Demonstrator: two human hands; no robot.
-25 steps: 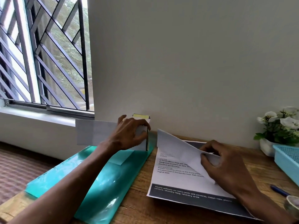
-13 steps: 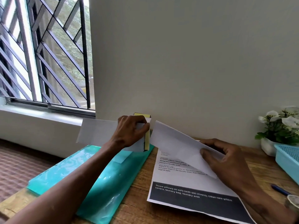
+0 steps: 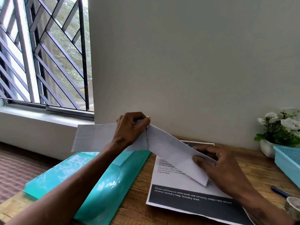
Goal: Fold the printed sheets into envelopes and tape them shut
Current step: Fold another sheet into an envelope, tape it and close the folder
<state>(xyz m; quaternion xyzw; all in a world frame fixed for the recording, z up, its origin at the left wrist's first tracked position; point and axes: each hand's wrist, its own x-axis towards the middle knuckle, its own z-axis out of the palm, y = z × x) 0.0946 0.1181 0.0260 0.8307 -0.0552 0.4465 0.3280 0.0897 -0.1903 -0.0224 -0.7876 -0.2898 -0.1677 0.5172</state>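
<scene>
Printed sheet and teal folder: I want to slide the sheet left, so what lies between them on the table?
In the head view, only bare wooden table separates the printed sheet from the teal folder; nothing rests in that strip.

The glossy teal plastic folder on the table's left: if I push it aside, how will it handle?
The glossy teal plastic folder probably slides easily: its surface shines. It likely flexes, since its middle bulges. Its left end overhangs the wooden table, so a leftward push may tip it off.
</scene>
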